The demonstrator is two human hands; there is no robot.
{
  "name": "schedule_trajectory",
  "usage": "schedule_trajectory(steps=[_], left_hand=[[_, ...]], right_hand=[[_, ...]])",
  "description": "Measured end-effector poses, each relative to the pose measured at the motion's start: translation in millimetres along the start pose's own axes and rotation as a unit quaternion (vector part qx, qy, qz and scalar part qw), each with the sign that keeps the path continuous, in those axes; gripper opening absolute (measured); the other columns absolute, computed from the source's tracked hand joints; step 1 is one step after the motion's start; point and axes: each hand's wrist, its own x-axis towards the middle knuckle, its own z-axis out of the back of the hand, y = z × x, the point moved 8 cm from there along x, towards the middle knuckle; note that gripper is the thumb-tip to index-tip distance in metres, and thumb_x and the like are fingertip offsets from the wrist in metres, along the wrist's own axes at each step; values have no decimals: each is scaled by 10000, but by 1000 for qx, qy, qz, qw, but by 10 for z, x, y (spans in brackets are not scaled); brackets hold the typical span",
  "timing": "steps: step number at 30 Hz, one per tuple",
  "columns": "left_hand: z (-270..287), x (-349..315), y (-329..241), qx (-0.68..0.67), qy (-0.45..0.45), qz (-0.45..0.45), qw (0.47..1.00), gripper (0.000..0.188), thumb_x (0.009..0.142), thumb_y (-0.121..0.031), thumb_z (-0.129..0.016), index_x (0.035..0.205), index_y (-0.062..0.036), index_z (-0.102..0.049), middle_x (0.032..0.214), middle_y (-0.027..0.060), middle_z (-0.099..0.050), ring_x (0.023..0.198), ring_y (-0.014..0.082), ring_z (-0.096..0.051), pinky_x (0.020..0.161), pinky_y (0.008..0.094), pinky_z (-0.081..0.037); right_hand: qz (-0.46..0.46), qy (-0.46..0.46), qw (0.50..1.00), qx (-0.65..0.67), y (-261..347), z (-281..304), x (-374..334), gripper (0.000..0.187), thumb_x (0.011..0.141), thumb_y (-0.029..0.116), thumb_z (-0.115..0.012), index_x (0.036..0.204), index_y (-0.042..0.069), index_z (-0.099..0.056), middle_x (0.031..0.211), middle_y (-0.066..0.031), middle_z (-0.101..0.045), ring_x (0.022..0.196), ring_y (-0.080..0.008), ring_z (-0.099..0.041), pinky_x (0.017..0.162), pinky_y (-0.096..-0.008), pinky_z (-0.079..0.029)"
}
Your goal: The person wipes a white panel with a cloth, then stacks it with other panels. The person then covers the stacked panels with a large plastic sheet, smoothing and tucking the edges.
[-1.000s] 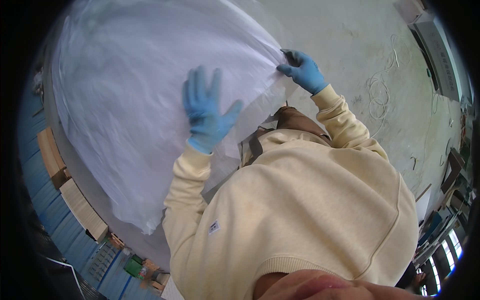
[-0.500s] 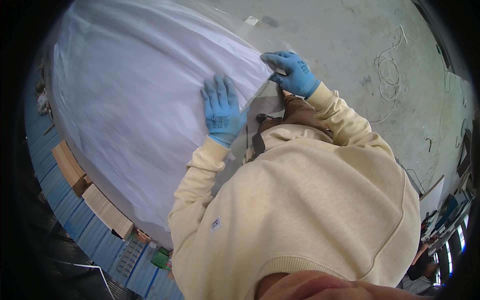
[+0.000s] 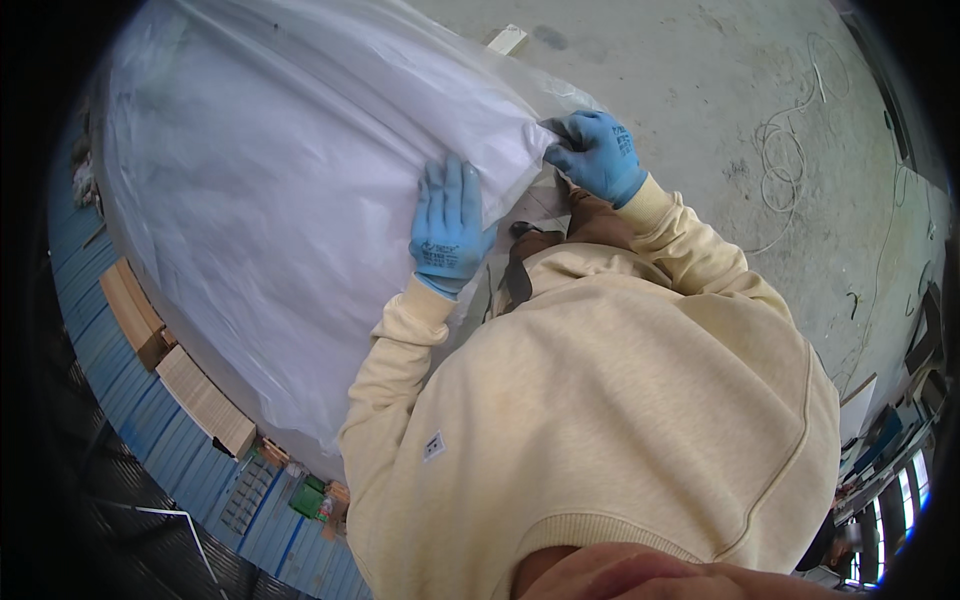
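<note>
A large sheet of thin, translucent white plastic film (image 3: 270, 200) spreads over a broad pale surface at my left and ahead, with long creases running toward its right corner. My left hand (image 3: 450, 225), in a blue work glove, lies flat on the film near its near right edge, fingers stretched out. At the corner, my right hand (image 3: 597, 152), gloved the same way, pinches the gathered film between thumb and fingers. The film puckers where it is gripped. What lies beneath the film is hard to make out.
Grey concrete floor (image 3: 690, 100) stretches to the right, with a loosely coiled pale cable (image 3: 785, 165) on it. A small white block (image 3: 508, 40) lies beyond the film. Stacked brown boards (image 3: 205, 400) and a green container (image 3: 308, 497) stand at the lower left, by a blue ribbed wall (image 3: 85, 290).
My right hand has shifted slightly right with the pinched film, drawing the corner along and bunching it more. My left hand stays flat on the film, nearly in place.
</note>
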Motion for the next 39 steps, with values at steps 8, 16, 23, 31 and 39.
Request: schedule_trajectory(steps=[8, 16, 23, 31, 39], left_hand=[[105, 72, -36, 17, -26, 40, 999, 741, 950, -370, -804, 1474, 119, -619, 1544, 334, -614, 1300, 536, -677, 1095, 555, -564], [566, 417, 255, -164, -36, 107, 980, 876, 1018, -661, -688, 1499, 67, -617, 1495, 319, -628, 1317, 531, -653, 1123, 576, -525], [699, 1408, 500, -50, -71, -113, 990, 755, 1028, -754, -589, 1360, -101, -773, 1371, 161, -734, 1371, 401, -634, 1260, 574, -355], [-278, 1756, 435, -171, 75, -213, 959, 625, 931, -713, -679, 846, -99, -763, 906, 100, -757, 924, 343, -701, 1027, 504, -519], [-374, 1820, 389, -152, 86, -210, 962, 760, 946, -759, -633, 581, -93, -641, 630, 118, -628, 730, 356, -633, 821, 484, -499]], right_hand=[[-242, 123, 944, 189, -132, -236, 178, 402, 934, 429, -881, 1005, 38, -826, 818, -61, -759, 686, -147, -682, 678, -346, -571], [-255, 102, 925, 264, -23, -167, 97, 361, 966, 366, -864, 954, 11, -801, 806, -50, -754, 670, -135, -667, 688, -324, -569], [-247, 91, 929, 261, -14, -204, 32, 411, 988, 421, -831, 961, 13, -792, 803, -53, -741, 728, -131, -661, 716, -333, -574], [-282, 94, 914, 276, -12, -175, -22, 372, 986, 392, -834, 982, 23, -791, 834, -35, -734, 759, -116, -656, 708, -311, -564], [-283, 139, 819, 480, 225, -377, -286, 307, 1030, 297, -814, 1170, 24, -789, 983, 2, -759, 819, -96, -670, 732, -270, -564]])
